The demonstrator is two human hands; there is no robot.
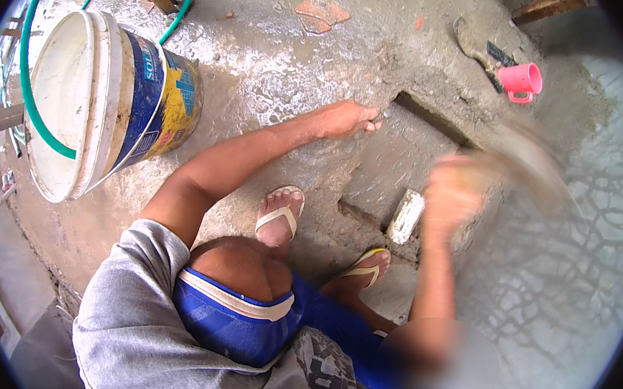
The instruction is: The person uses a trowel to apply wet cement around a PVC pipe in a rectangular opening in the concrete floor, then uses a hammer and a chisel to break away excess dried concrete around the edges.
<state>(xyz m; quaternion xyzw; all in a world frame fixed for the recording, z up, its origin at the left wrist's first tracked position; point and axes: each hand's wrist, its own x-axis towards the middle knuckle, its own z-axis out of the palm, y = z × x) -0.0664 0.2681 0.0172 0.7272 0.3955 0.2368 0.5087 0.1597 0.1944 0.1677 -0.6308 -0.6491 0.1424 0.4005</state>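
A rectangular wet mortar patch [387,164] with sunken edges lies in the rough floor in front of my feet. My left hand [348,119] is closed above its far left side, fingers pinched together; whatever they hold is too small to make out. On the right, my right hand [456,191] is smeared by motion, its fingers wrapped round the handle of a trowel. The trowel's grey blade [533,164] blurs out to the right, over the floor. A whitish, mortar-smeared block [405,216] lies at the patch's near right corner, just left of my right hand.
A large lidded plastic bucket [162,98] stands at the left, with a green hose [28,77] over it. Broken reddish tile [321,15] lies at the far side. A pink mug [520,81] sits beside a dirty hand tool [476,52] at the far right.
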